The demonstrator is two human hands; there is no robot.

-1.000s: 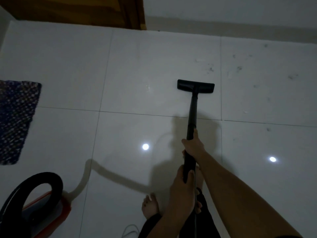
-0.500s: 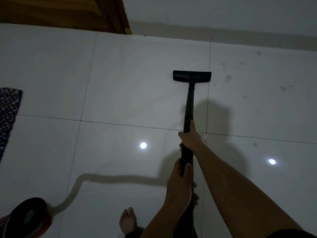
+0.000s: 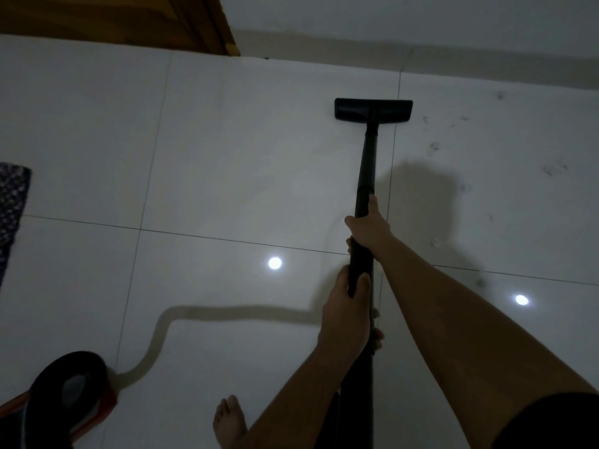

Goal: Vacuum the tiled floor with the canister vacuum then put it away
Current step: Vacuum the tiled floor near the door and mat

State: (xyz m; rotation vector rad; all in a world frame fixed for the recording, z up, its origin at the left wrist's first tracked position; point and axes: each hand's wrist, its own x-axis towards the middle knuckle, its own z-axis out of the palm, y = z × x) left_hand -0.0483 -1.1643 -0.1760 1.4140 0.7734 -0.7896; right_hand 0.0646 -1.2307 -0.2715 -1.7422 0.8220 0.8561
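Hands first: our right hand (image 3: 369,226) wraps tight around the black wand (image 3: 366,176), and our left hand (image 3: 348,311) grips it lower down. At twelve o'clock the floor head (image 3: 373,110) sits flat on the white tiles (image 3: 227,157). Dust specks (image 3: 434,146) lie at two o'clock. The canister vacuum (image 3: 69,396) sits at eight o'clock, its hose (image 3: 227,312) snaking toward our hands.

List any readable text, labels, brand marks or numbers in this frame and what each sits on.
None readable.
Floor nozzle and wand: plain black, no visible marking.
Canister vacuum: dark and cut off at the frame edge; any label cannot be made out.
Mat: woven pattern only, no letters.
Floor tiles: only dust specks and light reflections.
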